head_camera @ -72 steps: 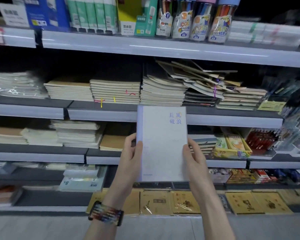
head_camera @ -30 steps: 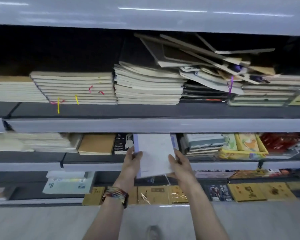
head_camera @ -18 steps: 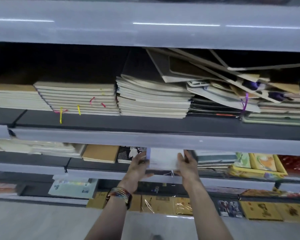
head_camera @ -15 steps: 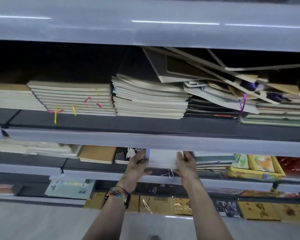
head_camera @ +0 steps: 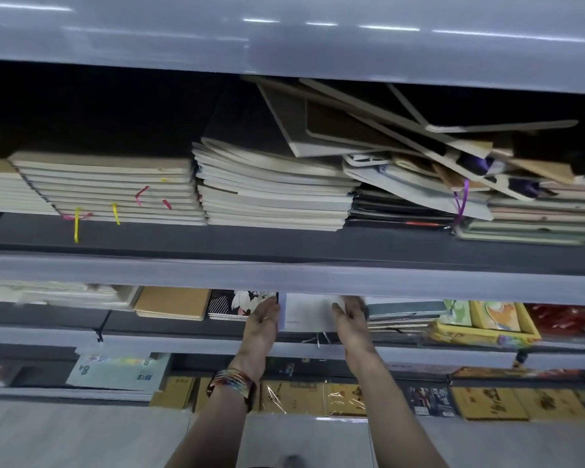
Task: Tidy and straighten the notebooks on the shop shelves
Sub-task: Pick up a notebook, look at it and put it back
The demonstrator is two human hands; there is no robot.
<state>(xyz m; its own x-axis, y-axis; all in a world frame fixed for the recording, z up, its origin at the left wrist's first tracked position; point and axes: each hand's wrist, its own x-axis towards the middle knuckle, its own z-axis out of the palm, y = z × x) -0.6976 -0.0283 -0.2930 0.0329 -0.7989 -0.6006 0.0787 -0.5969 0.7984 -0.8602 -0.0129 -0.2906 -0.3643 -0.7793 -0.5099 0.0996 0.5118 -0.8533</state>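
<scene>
Two bare forearms reach up from 6 o'clock, the left wrist wearing a multicoloured woven bracelet (head_camera: pixel 231 383). Below them at 6 o'clock, a row of flat golden-brown wrapped packets (head_camera: pixel 318 396) lines the lowest shelf.

The left hand (head_camera: pixel 262 320) lies with its fingers stretched out against the left edge of a thin white softcover notebook (head_camera: pixel 306 314). The right hand (head_camera: pixel 350 319) is at the notebook's right edge, its fingertips over the far corner. Blur hides whether they pinch the cover or only press it. The notebook lies flat between the hands on the grey metal middle shelf (head_camera: pixel 183 342), its far end hidden under the rail above.

At the notebook's 9 o'clock, just beside the left hand, sits a black notebook with a white flower print (head_camera: pixel 238 304), and beyond that a stack of brown kraft-paper notebooks (head_camera: pixel 173 303). At its 3 o'clock, touching the right hand, is a short stack of grey-green notebooks (head_camera: pixel 402 314), then a yellow cardboard tray (head_camera: pixel 487 324).

Farther off, at 12 o'clock, on the dark upper shelf (head_camera: pixel 183 244), there is a square stack of cream notebooks with coloured ribbon markers (head_camera: pixel 108 190) at 10 o'clock and a looser stack of white notebooks (head_camera: pixel 271 197) beside it. At 2 o'clock is a jumbled pile of tilted brown and grey notebooks (head_camera: pixel 419 146).
</scene>
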